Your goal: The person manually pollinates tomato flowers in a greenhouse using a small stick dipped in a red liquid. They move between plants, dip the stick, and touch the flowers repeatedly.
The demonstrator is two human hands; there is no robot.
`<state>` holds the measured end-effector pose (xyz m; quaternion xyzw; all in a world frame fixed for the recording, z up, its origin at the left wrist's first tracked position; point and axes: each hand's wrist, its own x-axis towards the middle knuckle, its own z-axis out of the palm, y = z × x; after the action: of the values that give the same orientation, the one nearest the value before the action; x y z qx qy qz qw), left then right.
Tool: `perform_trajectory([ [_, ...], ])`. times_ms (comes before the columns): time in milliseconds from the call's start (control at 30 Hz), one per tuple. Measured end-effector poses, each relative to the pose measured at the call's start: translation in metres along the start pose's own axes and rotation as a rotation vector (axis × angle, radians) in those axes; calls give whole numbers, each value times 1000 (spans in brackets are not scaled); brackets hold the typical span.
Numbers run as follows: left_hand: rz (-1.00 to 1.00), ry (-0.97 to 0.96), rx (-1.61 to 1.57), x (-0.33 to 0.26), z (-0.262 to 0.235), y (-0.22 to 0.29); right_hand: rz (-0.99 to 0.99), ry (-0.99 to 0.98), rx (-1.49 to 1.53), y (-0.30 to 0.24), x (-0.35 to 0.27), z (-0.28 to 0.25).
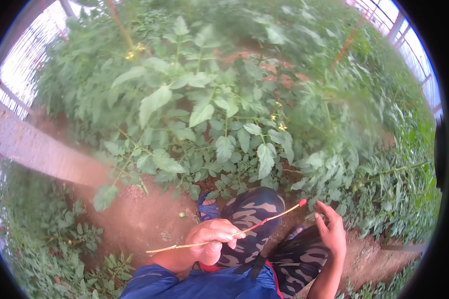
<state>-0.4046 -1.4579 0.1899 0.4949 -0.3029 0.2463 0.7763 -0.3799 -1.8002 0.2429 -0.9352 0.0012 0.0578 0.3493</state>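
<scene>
My left hand (212,241) is closed round a thin yellowish stick (283,213), held at a slant over my lap. Red material wraps part of the stick, and a red tip (302,203) caps its upper right end. The other end sticks out past my left wrist. Just right of the red tip is my right hand (331,229), its fingers apart and slightly bent, with nothing in it; it does not appear to touch the tip. Leafy green plants, which look like tomato plants (224,144), grow close in front, with small yellow flowers (282,127) among the leaves.
A pale concrete beam or post (45,144) slants in at the left. Red strings (346,44) rise among the plants. One small green fruit (181,214) lies on the brown soil (129,214). My bent knee (254,207) is below the foliage.
</scene>
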Motion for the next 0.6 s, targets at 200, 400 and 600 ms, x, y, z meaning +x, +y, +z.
perform_trajectory([
  [200, -58, -180, -101, 29, 11, -12, 140, 419, 202, 24, -70, -25],
  [400, -69, -335, -160, 47, 30, -25, 309, 842, 353, 87, -141, -36],
  [600, -266, -300, 8, 27, 32, -11, 551, 1033, 312, 147, -168, -15],
])
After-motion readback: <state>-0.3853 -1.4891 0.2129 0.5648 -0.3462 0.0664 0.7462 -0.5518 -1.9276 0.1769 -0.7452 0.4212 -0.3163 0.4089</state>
